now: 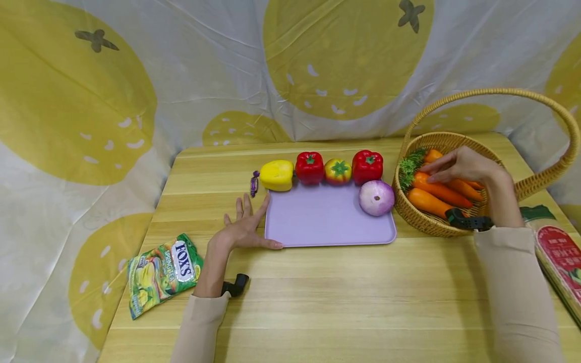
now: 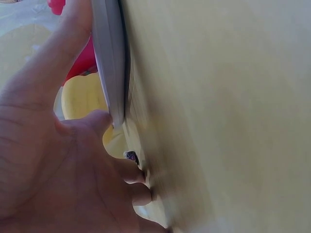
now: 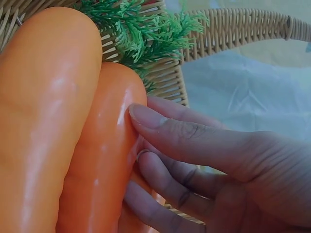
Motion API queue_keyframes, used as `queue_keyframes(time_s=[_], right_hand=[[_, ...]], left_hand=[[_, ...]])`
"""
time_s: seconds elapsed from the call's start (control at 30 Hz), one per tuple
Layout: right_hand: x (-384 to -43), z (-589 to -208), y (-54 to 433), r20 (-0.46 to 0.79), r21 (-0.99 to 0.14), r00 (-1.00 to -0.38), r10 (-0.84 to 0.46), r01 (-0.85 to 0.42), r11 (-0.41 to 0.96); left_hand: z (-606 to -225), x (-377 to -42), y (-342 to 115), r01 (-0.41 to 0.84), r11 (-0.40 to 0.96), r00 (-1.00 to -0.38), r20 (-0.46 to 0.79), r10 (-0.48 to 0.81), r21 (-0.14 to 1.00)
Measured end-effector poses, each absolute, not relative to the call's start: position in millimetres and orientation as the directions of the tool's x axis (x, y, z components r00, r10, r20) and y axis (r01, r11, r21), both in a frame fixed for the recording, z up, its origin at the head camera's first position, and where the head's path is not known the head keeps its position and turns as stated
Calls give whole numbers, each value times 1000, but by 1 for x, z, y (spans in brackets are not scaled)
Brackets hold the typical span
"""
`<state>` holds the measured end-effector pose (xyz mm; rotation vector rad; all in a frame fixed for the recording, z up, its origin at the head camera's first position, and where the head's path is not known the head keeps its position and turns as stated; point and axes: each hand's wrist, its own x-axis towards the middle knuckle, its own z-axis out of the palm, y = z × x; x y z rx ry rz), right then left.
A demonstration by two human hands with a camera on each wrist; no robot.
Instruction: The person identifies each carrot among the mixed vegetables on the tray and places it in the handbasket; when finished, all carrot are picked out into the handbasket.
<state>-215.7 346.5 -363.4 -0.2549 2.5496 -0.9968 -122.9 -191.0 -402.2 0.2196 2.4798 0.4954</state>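
My right hand (image 1: 467, 164) reaches into the wicker basket (image 1: 426, 227) at the right. In the right wrist view its thumb lies on the thick end of an orange carrot (image 3: 104, 145), with the other fingers curled along the carrot's far side. A lighter carrot (image 3: 46, 111) lies beside it, and green leafy tops (image 3: 150, 34) show behind. My left hand (image 1: 242, 232) spreads its fingers at the left edge of the lilac tray (image 1: 317, 222). Its thumb and index finger touch the tray's rim, while the other fingertips rest on the table.
Along the tray's far edge stand a yellow pepper (image 1: 277, 175), two red peppers (image 1: 309, 169) and a red-yellow tomato-like fruit (image 1: 338, 172). A purple onion (image 1: 376, 198) sits at the tray's right. Elsewhere lie a wrapped candy (image 1: 254, 184), a Fox's bag (image 1: 163, 272) and a long package (image 1: 560, 257).
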Motion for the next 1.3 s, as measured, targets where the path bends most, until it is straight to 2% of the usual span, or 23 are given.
queue_keyframes(time_s=[0.27,0.5,0.7,0.93,1.17,1.3], right_hand=[[-219,-367,345,-314,-682,-896,-312,-16,731],[-220,-367,344,-325,-682,-892,-314,-9,732],[-218,-366,343,-330,-664,-891,-311,-15,747],[-217,-366,342,-328,-650,-893,-307,-22,760],[-212,-352,348,-341,-666,-887,-312,-6,746],[-207,-343,349,-336,-648,-895,-293,-6,762]], left_hand=[[-407,-123,-194,29,893,-814,-507,282,449],[-419,-127,-197,38,906,-828,-494,265,421],[-406,-122,-193,37,900,-813,-511,280,435],[-415,-123,-195,37,895,-828,-488,277,444],[-412,-122,-197,42,892,-831,-480,281,450],[-399,-116,-201,65,876,-835,-455,310,478]])
